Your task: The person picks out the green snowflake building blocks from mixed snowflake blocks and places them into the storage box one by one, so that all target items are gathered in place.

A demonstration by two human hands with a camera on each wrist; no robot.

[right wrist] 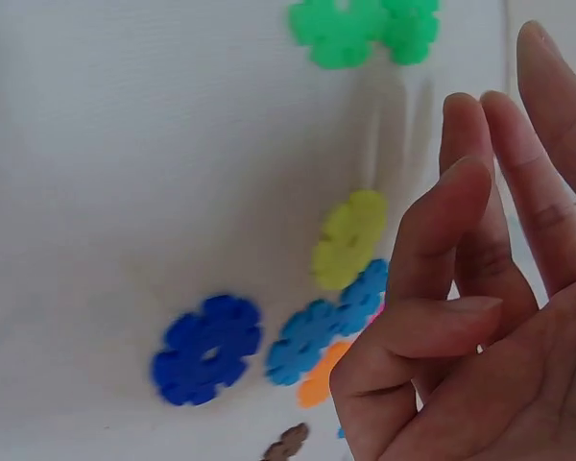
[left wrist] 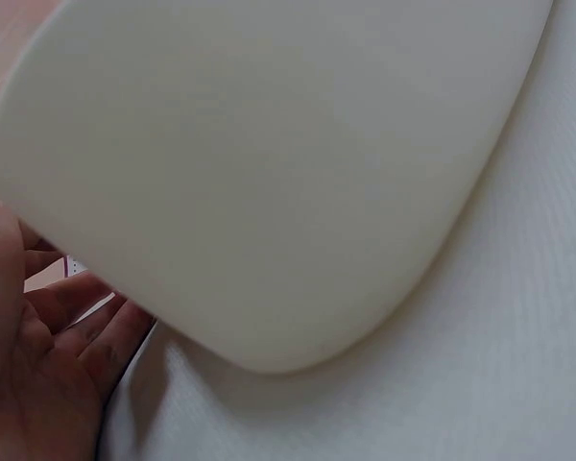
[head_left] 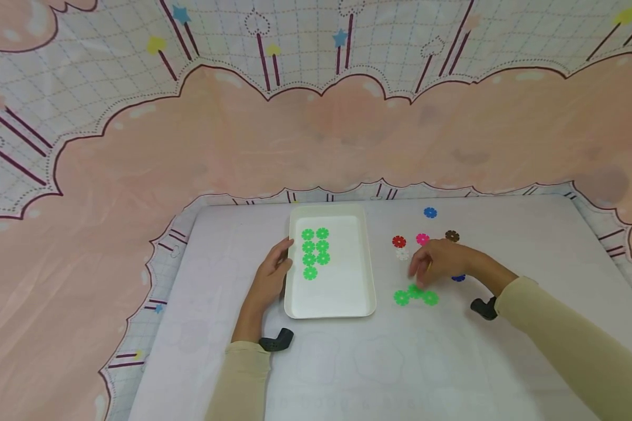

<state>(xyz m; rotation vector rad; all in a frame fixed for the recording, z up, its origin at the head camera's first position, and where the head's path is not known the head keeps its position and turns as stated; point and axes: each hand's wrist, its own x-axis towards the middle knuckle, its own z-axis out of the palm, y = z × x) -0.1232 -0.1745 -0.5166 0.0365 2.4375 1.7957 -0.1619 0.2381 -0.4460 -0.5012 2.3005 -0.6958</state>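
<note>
My left hand [head_left: 271, 273] holds the left side of a white rectangular tray [head_left: 370, 275]; in the left wrist view its fingers [left wrist: 106, 341] go partly out of sight behind the tray wall [left wrist: 269, 336]. Inside the tray lie several green flower-shaped discs [head_left: 308, 247] in two columns. Over the table right of the tray, my right hand [head_left: 442, 260] has loosely bent fingers with nothing between them. Its fingertips hover close to three green flower discs [head_left: 430, 298] lying together. The right wrist view shows two green discs [right wrist: 338, 34] beyond the fingers.
Around the right hand lie more flower discs: red [head_left: 398, 241], white [head_left: 402, 254], pink [head_left: 422, 239], brown [head_left: 452, 235], blue [head_left: 430, 213], and in the right wrist view yellow [right wrist: 350, 240], dark blue [right wrist: 209, 351] and orange [right wrist: 324, 376]. A patterned curtain [head_left: 347, 140] hangs behind the white table [head_left: 337, 368].
</note>
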